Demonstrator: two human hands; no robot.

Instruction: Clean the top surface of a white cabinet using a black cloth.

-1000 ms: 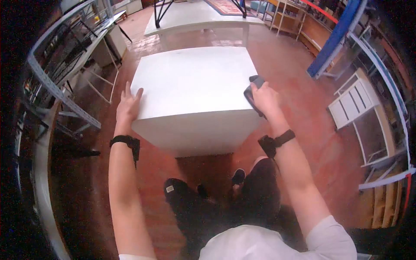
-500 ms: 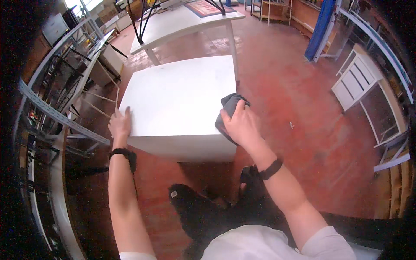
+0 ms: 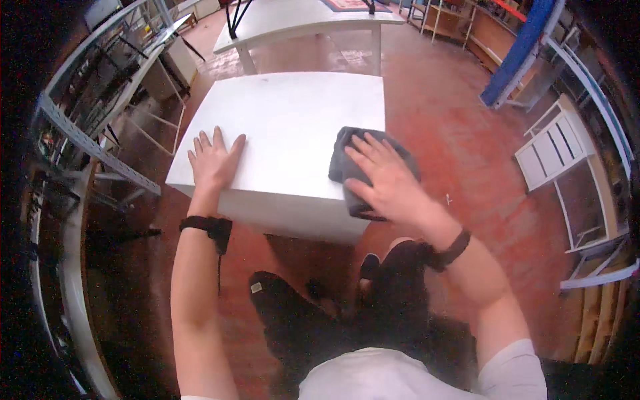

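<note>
In front of me stands a white box-shaped cabinet [image 3: 280,127] with a smooth, flat top. My left hand [image 3: 217,163] lies on the left part of that top, fingers spread and holding nothing. At the right front corner is a dark grey cloth [image 3: 343,157], partly on the top and partly hanging over the edge. My right hand [image 3: 380,170] rests flat on this cloth, its fingers stretched out and slightly apart. The palm hides part of the cloth. Dark straps circle both of my wrists.
Beyond the cabinet stands a white table [image 3: 300,30] with black metal legs resting on it. Metal shelving [image 3: 100,147] runs along the left. To the right are a small white slatted unit [image 3: 553,153] and a blue post [image 3: 520,57]. The floor [image 3: 453,147] is red.
My left hand has moved from the cabinet's left edge onto its top. My right hand has gone from gripping the bunched cloth to lying flat on it, and the cloth is more spread out.
</note>
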